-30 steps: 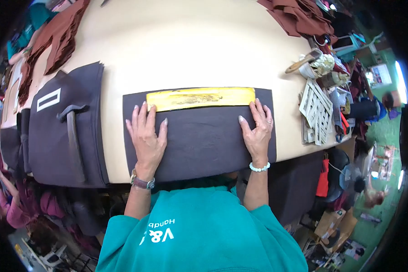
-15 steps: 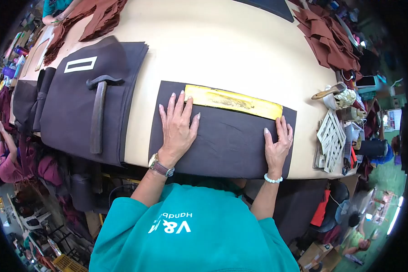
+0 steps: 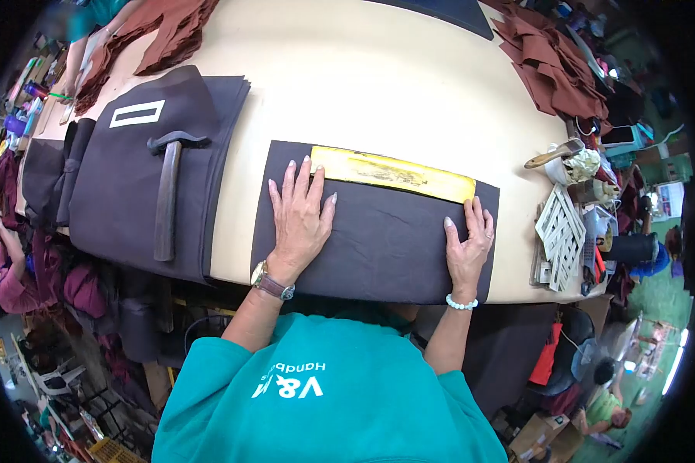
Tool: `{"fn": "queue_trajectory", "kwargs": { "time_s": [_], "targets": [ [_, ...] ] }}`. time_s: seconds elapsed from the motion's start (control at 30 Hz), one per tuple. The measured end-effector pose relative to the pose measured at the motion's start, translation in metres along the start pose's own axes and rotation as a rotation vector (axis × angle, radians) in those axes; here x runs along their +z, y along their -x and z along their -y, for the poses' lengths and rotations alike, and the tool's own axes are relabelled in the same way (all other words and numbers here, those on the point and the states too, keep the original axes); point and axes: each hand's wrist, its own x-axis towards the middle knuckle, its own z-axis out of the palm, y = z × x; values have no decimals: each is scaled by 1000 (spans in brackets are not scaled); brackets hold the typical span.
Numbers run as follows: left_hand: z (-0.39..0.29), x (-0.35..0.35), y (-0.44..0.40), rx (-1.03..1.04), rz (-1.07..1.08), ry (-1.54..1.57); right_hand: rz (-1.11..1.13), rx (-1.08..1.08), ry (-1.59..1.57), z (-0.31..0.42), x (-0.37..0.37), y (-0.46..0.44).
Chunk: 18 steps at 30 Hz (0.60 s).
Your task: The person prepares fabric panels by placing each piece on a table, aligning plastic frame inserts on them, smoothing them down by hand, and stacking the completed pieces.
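A dark sheet of material (image 3: 378, 243) lies on the pale table (image 3: 347, 77) in front of my body. Along its far edge rests a yellow strip (image 3: 394, 173) with dark smudges. My left hand (image 3: 300, 224) is flat on the sheet, fingers spread, its fingertips at the strip's left end. At the strip's right end, my right hand (image 3: 469, 247) rests on the sheet with thumb and fingers apart, fingertips touching the strip's lower corner. Neither hand grips anything.
On the left, a hammer (image 3: 168, 201) and a white rectangular frame (image 3: 137, 114) lie on a dark stack (image 3: 123, 193). White slotted templates (image 3: 560, 235) and a brush (image 3: 554, 153) are at right. Brown pieces (image 3: 552, 65) lie behind. A co-worker's arm (image 3: 76, 65) shows at upper left.
The view has turned and shifted, so the sheet and strip now appear tilted and farther right. Both hands keep their places on the sheet. The co-worker's arm at upper left has moved.
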Motion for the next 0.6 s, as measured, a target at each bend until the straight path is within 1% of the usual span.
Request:
{"fn": "queue_trajectory", "kwargs": {
  "time_s": [0.27,0.37,0.6],
  "targets": [
    [1,2,0,34,-42,-15,-1,2,3,0,0,0],
    [1,2,0,8,-13,-14,1,-1,3,-1,0,0],
    [2,3,1,13,-21,-12,3,-6,8,-1,0,1]
  ]
}}
